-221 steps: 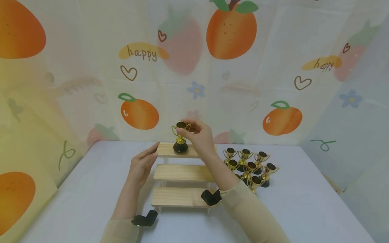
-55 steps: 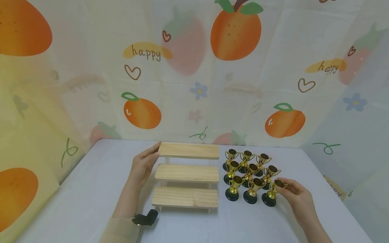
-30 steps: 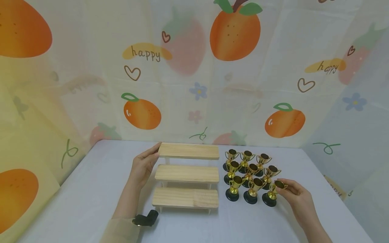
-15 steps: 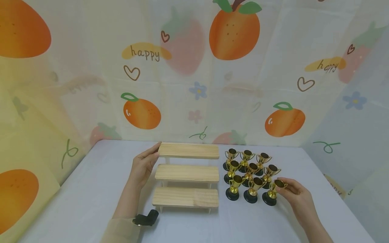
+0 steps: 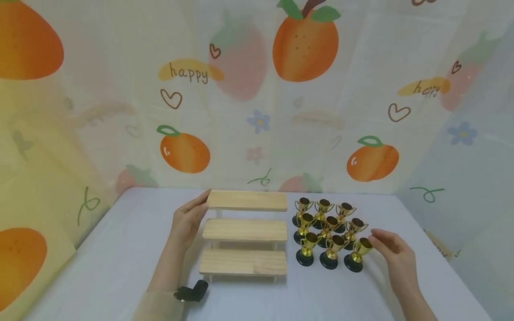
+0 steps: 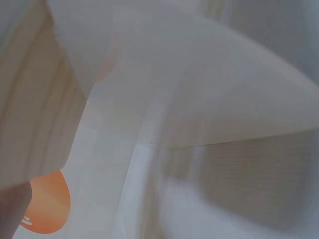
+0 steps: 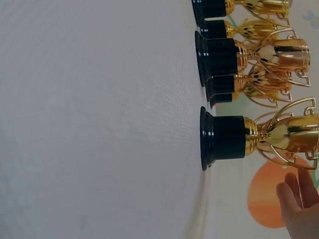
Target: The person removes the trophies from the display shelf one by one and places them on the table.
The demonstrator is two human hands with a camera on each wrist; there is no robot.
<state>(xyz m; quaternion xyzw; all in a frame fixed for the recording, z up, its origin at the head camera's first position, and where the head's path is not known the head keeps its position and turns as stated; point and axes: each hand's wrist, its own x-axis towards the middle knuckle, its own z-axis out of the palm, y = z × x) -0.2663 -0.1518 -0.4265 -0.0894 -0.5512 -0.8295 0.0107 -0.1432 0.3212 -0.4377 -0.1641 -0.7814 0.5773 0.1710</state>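
A three-step wooden display stand (image 5: 245, 229) with pale legs stands mid-table, its shelves bare. My left hand (image 5: 186, 223) holds the left end of the top shelf (image 6: 40, 114), thumb in front and fingers reaching behind; a fingertip shows under the wood in the left wrist view. Right of the stand, several small gold trophies (image 5: 331, 223) on black bases stand upright in three rows. Closest to my right hand (image 5: 397, 261) is the front right trophy (image 5: 357, 256). The right fingers, loosely bent, are right beside its handle (image 7: 309, 164) and grip nothing.
White cloth covers the table (image 5: 321, 298). Behind it hangs a fruit-patterned curtain (image 5: 305, 111), which continues along both sides. A black wrist mount (image 5: 192, 291) sits on the left sleeve.
Earlier my right hand held a trophy over the top shelf, then held it at the group's front right corner. Now those fingers have come off it slightly rightward. The left hand keeps its place.
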